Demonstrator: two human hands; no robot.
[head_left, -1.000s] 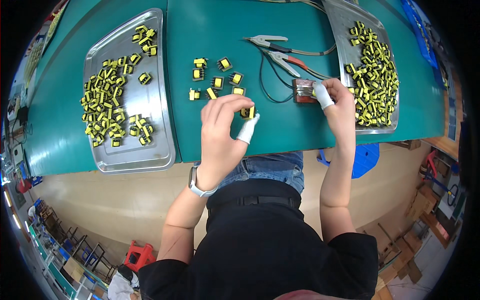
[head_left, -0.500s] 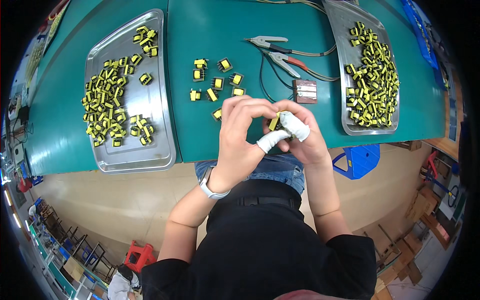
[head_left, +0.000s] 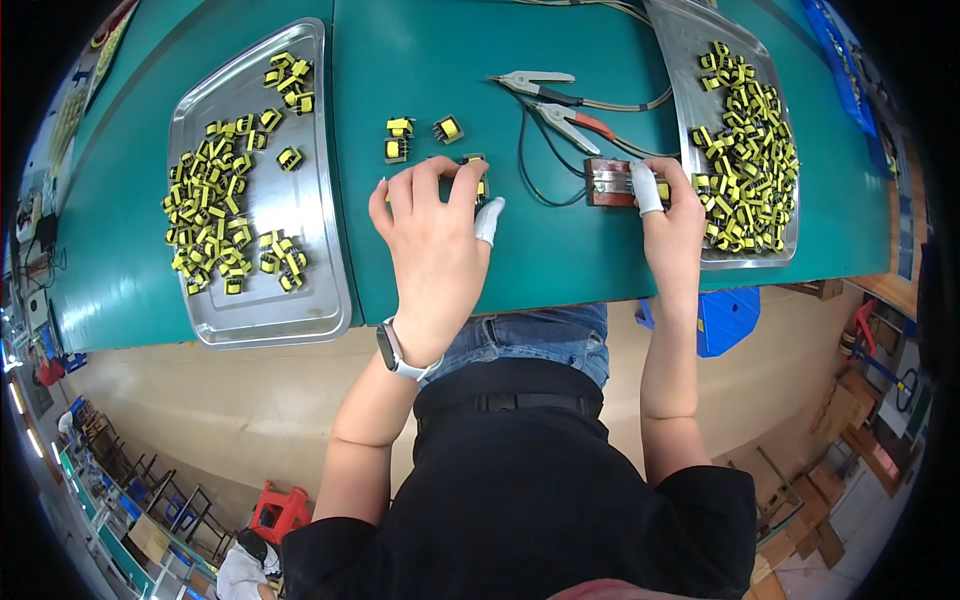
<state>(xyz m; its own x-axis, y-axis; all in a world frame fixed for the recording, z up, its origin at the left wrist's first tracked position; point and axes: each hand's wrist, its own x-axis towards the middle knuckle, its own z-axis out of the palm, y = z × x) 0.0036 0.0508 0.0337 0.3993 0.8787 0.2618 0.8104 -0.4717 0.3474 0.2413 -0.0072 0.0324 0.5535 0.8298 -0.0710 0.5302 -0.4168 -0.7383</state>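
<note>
My right hand (head_left: 672, 205), with a white finger cot showing, pinches a small yellow-and-black transformer (head_left: 663, 190) at the right end of a brown test block (head_left: 611, 183) with metal contact strips. My fingers partly hide this transformer. My left hand (head_left: 432, 220) arches palm down over a loose group on the green table, its fingers spread and its cot-covered thumb apart. Another transformer (head_left: 483, 188) shows between that thumb and forefinger; others under the palm are hidden. Beyond the fingertips lie a transformer on its side (head_left: 397, 150) and a tilted one (head_left: 448, 129).
A steel tray (head_left: 325, 230) heaped with transformers stands at the left, and a second full tray (head_left: 690, 225) at the right. Two clip leads, one grey-black (head_left: 540, 85) and one grey-red (head_left: 568, 125), lie behind the block. A blue stool (head_left: 728, 322) stands below the table edge.
My hands have parted. The right hand has carried a transformer right to the test block, while the left has moved left and forward over the loose transformers.
</note>
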